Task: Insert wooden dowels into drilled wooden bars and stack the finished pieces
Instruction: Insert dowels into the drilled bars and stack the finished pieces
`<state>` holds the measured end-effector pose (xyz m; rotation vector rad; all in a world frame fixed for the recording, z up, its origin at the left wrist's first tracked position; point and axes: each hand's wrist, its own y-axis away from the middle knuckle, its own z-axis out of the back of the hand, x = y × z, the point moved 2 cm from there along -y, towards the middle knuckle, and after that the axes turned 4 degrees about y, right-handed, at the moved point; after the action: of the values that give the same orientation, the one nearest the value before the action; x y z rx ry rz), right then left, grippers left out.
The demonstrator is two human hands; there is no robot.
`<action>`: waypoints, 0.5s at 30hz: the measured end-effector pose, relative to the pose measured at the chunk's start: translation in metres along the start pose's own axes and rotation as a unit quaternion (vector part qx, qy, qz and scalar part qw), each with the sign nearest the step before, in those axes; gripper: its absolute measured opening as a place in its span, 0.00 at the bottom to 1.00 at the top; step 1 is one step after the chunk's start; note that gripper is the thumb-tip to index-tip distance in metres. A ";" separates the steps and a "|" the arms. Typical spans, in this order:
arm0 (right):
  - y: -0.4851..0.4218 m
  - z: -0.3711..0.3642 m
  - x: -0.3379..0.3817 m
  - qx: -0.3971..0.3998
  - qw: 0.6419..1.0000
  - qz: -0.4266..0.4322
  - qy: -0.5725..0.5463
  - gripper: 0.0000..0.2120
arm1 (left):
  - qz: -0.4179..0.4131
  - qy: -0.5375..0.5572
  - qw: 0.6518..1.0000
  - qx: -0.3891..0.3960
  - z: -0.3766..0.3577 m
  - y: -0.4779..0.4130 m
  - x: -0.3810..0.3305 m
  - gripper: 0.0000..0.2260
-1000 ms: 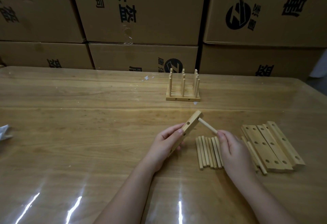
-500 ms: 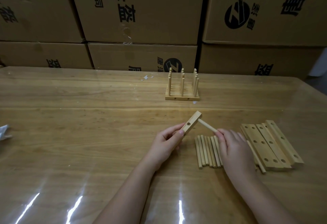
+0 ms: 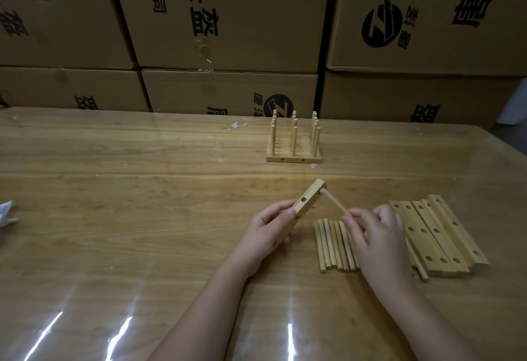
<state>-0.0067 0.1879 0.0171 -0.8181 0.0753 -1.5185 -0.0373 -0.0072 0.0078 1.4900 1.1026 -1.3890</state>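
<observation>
You are holding one bar [image 3: 306,206] in your left hand [image 3: 268,232], with the thumb and fingers curling around its lower half. The bar is tilting up and away from you, so its far end is standing free above the surface [image 3: 142,218] and the end hole is facing to the right. Your right hand [image 3: 376,235] is pinching a dowel [image 3: 335,203] by its near end between thumb and fingertips. The far tip of the dowel is meeting the bar at that end hole; how deep it is sitting I cannot tell. Gripping the bar low is leaving the holes uncovered, and it seems to me you are doing the first insertion on this bar, because the hole on the side near your thumb is showing empty. The loose dowels [image 3: 330,246] are lying in a neat row just under your right hand, partly hidden by it, so the next one is near. The drilled bars [image 3: 427,235] are waiting beside them on the right, lying flat and overlapping. The finished pieces [image 3: 293,156] are standing well apart at the far side, dowels pointing up, in front of the boxes [image 3: 228,18]; I judge this is to keep them away from the working zone.
</observation>
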 end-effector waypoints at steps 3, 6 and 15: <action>0.001 0.002 0.001 0.014 0.985 -0.042 -0.168 0.05 | -0.001 0.001 1.000 0.013 0.000 0.001 -0.001 0.11; 0.002 0.004 0.007 0.020 0.956 -0.063 -0.285 0.06 | 0.002 -0.010 0.999 0.031 -0.002 0.001 0.000 0.12; 0.004 0.003 0.009 0.040 0.914 -0.077 -0.397 0.08 | 0.014 0.020 0.999 0.043 -0.003 0.001 -0.001 0.14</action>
<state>-0.0006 0.1804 0.0218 -1.3406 -0.6614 -1.2198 -0.0349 -0.0046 0.0086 1.5958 1.0546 -1.4086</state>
